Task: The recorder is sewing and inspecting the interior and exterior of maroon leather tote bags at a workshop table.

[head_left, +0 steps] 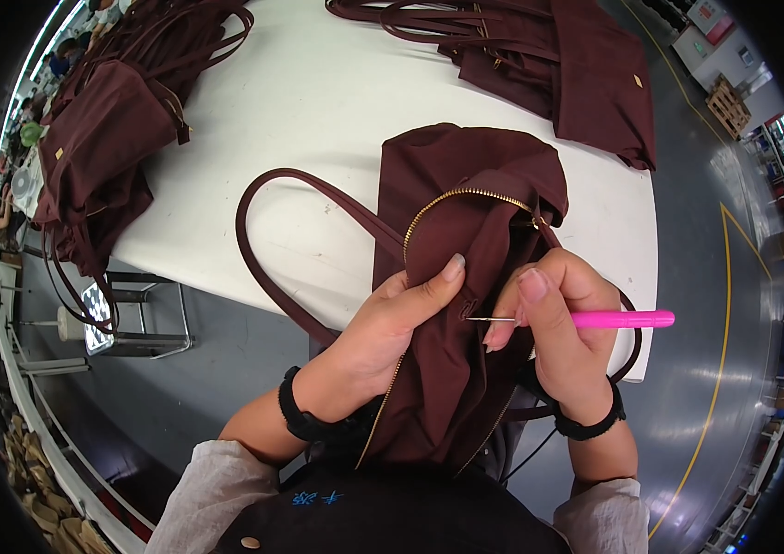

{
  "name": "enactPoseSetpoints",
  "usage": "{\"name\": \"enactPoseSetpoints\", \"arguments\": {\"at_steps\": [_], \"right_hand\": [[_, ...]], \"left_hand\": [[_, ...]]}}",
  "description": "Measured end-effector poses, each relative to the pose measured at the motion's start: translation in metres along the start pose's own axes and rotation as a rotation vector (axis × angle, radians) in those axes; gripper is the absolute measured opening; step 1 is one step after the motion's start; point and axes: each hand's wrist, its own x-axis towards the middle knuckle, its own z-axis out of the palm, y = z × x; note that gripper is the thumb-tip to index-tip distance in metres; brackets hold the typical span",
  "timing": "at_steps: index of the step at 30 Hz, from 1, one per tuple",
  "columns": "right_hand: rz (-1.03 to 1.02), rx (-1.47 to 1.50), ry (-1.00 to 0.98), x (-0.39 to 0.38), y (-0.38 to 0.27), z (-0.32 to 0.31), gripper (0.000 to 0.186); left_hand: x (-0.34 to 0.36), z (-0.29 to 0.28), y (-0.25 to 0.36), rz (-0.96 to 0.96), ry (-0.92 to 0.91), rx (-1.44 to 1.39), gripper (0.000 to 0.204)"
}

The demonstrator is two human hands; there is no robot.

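A dark maroon fabric bag (466,157) lies partly on the white table and hangs toward me, its brass-toothed zipper (452,195) unzipped. My left hand (378,337) pinches the bag's cloth at the opening, thumb on top. In my right hand (567,323) is a tool with a pink handle (627,319) and a thin metal shaft, held level between thumb and fingers. The shaft's tip is at a small folded bit of maroon cloth (468,308) inside the opening, beside my left thumb. I cannot make out the tip's shape. One bag strap (249,198) loops out to the left.
More maroon bags (101,138) are heaped over the table's left edge, and another stack (586,83) lies at the far right. The white table (300,111) ends close in front of me. A metal-framed stool (147,319) stands on the grey floor at left.
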Motion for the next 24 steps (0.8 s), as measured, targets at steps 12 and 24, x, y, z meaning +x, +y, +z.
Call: {"name": "enactPoseSetpoints", "arguments": {"at_steps": [12,24], "right_hand": [[-0.046,-0.092,-0.032,0.002,-0.002,0.0,0.02],[-0.297,-0.177,0.022,-0.009,0.016,0.005,0.01]], "left_hand": [[-0.001,0.003,0.001,0.021,-0.011,-0.027,0.033],[0.001,-0.001,-0.002,-0.016,-0.036,-0.102,0.031]]}}
